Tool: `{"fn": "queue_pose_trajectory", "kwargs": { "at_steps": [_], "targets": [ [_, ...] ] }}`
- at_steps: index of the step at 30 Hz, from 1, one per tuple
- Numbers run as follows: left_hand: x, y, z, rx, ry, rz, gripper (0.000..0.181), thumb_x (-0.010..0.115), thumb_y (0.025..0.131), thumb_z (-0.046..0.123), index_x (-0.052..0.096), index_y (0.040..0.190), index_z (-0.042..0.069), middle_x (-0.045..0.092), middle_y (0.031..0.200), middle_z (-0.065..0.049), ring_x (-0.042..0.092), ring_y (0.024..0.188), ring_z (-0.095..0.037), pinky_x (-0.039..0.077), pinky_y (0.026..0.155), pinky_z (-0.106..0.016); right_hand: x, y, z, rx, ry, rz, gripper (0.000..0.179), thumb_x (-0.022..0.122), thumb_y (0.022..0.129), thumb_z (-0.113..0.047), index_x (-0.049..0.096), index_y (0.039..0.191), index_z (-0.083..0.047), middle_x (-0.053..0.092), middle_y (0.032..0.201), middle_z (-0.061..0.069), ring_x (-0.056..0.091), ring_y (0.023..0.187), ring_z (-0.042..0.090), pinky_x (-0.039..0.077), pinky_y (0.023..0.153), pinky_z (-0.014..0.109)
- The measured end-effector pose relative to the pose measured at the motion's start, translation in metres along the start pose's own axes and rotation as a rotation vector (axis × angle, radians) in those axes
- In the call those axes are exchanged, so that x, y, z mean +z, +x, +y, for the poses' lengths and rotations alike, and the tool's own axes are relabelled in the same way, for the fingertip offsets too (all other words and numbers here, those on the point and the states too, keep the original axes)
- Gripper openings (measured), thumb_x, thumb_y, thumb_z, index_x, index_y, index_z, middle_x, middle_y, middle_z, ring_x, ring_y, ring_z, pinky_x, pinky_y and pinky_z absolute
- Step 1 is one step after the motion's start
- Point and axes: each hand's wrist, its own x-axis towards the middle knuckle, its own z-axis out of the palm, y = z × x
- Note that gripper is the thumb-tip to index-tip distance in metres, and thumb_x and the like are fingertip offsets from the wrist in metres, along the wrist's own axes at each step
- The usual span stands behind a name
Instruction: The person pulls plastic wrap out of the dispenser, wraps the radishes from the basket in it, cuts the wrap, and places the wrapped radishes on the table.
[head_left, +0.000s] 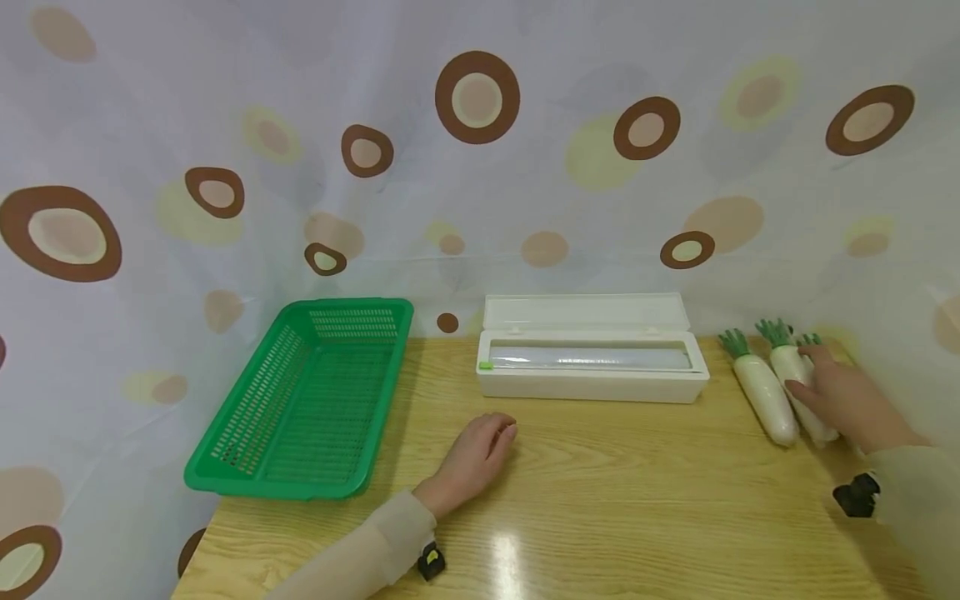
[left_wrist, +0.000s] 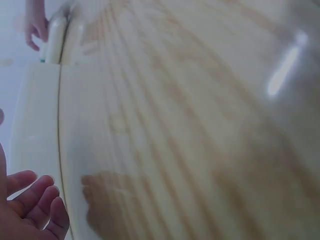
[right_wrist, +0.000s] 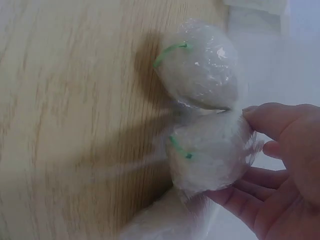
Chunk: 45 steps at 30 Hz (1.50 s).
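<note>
White radishes with green tops lie side by side at the right end of the table. My right hand [head_left: 855,400] is at the middle radish [head_left: 791,367]. In the right wrist view, my thumb is on one side of this film-wrapped radish [right_wrist: 210,150] and my fingers are on the other, gripping it. The left radish [head_left: 765,396] lies beside it; a third radish [right_wrist: 165,220] is mostly hidden behind my hand in the head view. My left hand [head_left: 472,458] rests over the table's middle, its fingers loosely curled with nothing in them.
A long white box [head_left: 592,387] with its lid [head_left: 585,312] raised stands at the back, a roll of clear film [head_left: 592,358] inside. To the left is a green plastic basket [head_left: 375,417]. A spotted cloth [head_left: 525,167] hangs behind the wooden table [head_left: 637,500].
</note>
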Motion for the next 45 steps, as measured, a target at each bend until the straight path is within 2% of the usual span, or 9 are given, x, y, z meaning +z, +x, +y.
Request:
{"fn": "queue_pose_trajectory", "kwargs": {
  "at_steps": [5, 7, 14, 19, 26, 29, 35, 41, 45],
  "targets": [
    [-0.003, 0.003, 0.004, 0.021, -0.009, 0.01, 0.04, 0.039, 0.115, 0.031, 0.066, 0.125, 0.003, 0.069, 0.116, -0.01, 0.064, 0.107, -0.021, 0.054, 0.094, -0.04, -0.001, 0.001, 0.003, 0.014, -0.01, -0.01, 0.073, 0.056, 0.109, -0.024, 0.019, 0.144, 0.029, 0.062, 0.07, 0.011, 0.063, 0.063, 0.028, 0.052, 0.07, 0.061],
    [-0.004, 0.004, 0.004, 0.023, -0.01, 0.005, 0.041, 0.038, 0.115, 0.032, 0.066, 0.125, 0.004, 0.069, 0.117, -0.01, 0.064, 0.108, -0.021, 0.054, 0.094, -0.04, -0.002, 0.001, 0.003, 0.036, 0.007, -0.029, 0.075, 0.056, 0.109, -0.025, 0.018, 0.144, 0.029, 0.062, 0.071, 0.014, 0.063, 0.062, 0.028, 0.052, 0.068, 0.059],
    [-0.004, 0.004, 0.004, 0.018, -0.004, 0.007, 0.039, 0.039, 0.115, 0.031, 0.067, 0.124, 0.005, 0.07, 0.119, -0.009, 0.064, 0.11, -0.021, 0.054, 0.096, -0.04, -0.004, -0.004, -0.004, 0.019, 0.051, 0.001, 0.073, 0.056, 0.108, -0.027, 0.024, 0.143, 0.029, 0.06, 0.102, 0.045, 0.065, 0.086, 0.053, 0.053, 0.071, 0.062],
    [-0.004, 0.002, 0.004, 0.009, 0.0, 0.001, 0.038, 0.039, 0.115, 0.029, 0.066, 0.125, 0.005, 0.07, 0.119, -0.01, 0.064, 0.111, -0.022, 0.053, 0.097, -0.04, -0.004, -0.007, -0.004, 0.051, 0.023, 0.008, 0.072, 0.058, 0.106, -0.022, 0.023, 0.14, 0.031, 0.062, 0.09, 0.038, 0.065, 0.077, 0.048, 0.052, 0.07, 0.063],
    [-0.004, 0.0, 0.005, 0.002, -0.001, -0.009, 0.039, 0.039, 0.115, 0.03, 0.067, 0.124, 0.005, 0.07, 0.118, -0.009, 0.063, 0.109, -0.021, 0.054, 0.095, -0.04, -0.003, -0.015, -0.01, 0.097, -0.012, 0.173, 0.063, 0.061, 0.102, -0.012, 0.028, 0.137, 0.03, 0.055, 0.089, 0.043, 0.06, 0.07, 0.05, 0.049, 0.06, 0.061],
    [-0.004, 0.0, 0.004, -0.003, 0.004, -0.01, 0.038, 0.038, 0.115, 0.031, 0.066, 0.123, 0.006, 0.069, 0.117, -0.008, 0.063, 0.108, -0.02, 0.053, 0.094, -0.039, -0.007, -0.015, -0.016, 0.1, -0.016, 0.174, 0.065, 0.06, 0.103, -0.015, 0.028, 0.14, 0.028, 0.056, 0.088, 0.04, 0.06, 0.071, 0.049, 0.048, 0.059, 0.06],
    [-0.002, 0.001, 0.002, -0.006, 0.012, -0.013, 0.04, 0.037, 0.115, 0.033, 0.066, 0.124, 0.007, 0.069, 0.117, -0.007, 0.063, 0.108, -0.019, 0.053, 0.094, -0.038, -0.011, -0.012, -0.024, 0.096, -0.005, 0.172, 0.068, 0.059, 0.104, -0.019, 0.028, 0.141, 0.028, 0.053, 0.105, 0.05, 0.059, 0.084, 0.059, 0.047, 0.066, 0.065],
    [-0.002, 0.001, 0.002, -0.011, 0.012, -0.018, 0.041, 0.037, 0.115, 0.035, 0.066, 0.124, 0.008, 0.069, 0.118, -0.007, 0.062, 0.108, -0.019, 0.053, 0.094, -0.039, -0.012, -0.006, -0.038, 0.046, 0.057, 0.176, 0.067, 0.056, 0.106, -0.023, 0.03, 0.142, 0.027, 0.043, 0.127, 0.052, 0.051, 0.106, 0.065, 0.043, 0.084, 0.072],
    [-0.002, 0.0, 0.003, -0.014, 0.014, -0.02, 0.041, 0.036, 0.115, 0.035, 0.066, 0.125, 0.008, 0.068, 0.119, -0.007, 0.062, 0.108, -0.019, 0.053, 0.094, -0.039, -0.009, 0.0, -0.053, 0.001, 0.072, 0.17, 0.068, 0.057, 0.106, -0.025, 0.032, 0.143, 0.026, 0.053, 0.117, 0.048, 0.062, 0.088, 0.052, 0.051, 0.07, 0.06]
  ]
}}
